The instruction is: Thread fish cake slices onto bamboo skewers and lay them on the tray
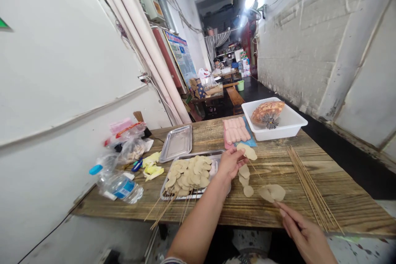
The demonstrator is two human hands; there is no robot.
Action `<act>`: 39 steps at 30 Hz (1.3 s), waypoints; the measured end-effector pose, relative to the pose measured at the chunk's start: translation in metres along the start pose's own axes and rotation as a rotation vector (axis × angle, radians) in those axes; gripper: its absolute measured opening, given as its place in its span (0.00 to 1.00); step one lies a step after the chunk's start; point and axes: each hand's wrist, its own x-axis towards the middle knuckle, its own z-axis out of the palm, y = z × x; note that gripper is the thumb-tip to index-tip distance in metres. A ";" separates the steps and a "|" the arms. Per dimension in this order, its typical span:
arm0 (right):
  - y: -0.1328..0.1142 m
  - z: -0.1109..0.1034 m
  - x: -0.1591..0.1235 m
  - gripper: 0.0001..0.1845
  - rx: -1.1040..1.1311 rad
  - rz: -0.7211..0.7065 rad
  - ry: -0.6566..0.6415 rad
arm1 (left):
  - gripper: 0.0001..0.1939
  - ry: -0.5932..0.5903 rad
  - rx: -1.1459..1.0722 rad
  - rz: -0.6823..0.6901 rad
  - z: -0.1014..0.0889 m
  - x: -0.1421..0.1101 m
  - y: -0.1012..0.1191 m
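My left hand [230, 164] pinches a thin, beige round slice [247, 152] above the middle of the table. Closed at the lower right, my right hand [305, 229] grips the end of a thin wooden skewer [255, 169]. Another beige slice [272, 192] is threaded on that skewer near my right fingers. The skewer's far end points toward the slice in my left hand; whether it touches is unclear. Several loose slices [248, 191] lie on the tabletop between my hands. Left of my forearm, a metal tray [165, 187] bears a pile of skewered slices [190, 173].
Bare skewers [309, 185] lie in a bundle at right. A pack of pink sausages [236, 130] and a white tub [275, 133] with a bagged item stand behind. At left are a second metal tray [177, 142], a water bottle [126, 189], yellow wrappers [153, 171] and plastic bags [131, 150].
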 end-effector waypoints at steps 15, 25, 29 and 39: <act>0.005 -0.002 -0.002 0.20 0.024 0.005 -0.015 | 0.15 -0.041 -0.085 0.060 -0.004 -0.004 -0.007; 0.000 -0.002 -0.001 0.20 0.009 -0.005 -0.019 | 0.13 -0.048 -0.123 0.031 -0.008 -0.007 -0.010; -0.006 -0.004 -0.001 0.21 0.010 -0.018 -0.005 | 0.13 -0.079 -0.105 0.004 -0.008 -0.008 -0.006; 0.002 -0.005 -0.002 0.23 0.071 0.045 -0.045 | 0.12 -0.125 -0.137 -0.076 -0.010 -0.002 -0.003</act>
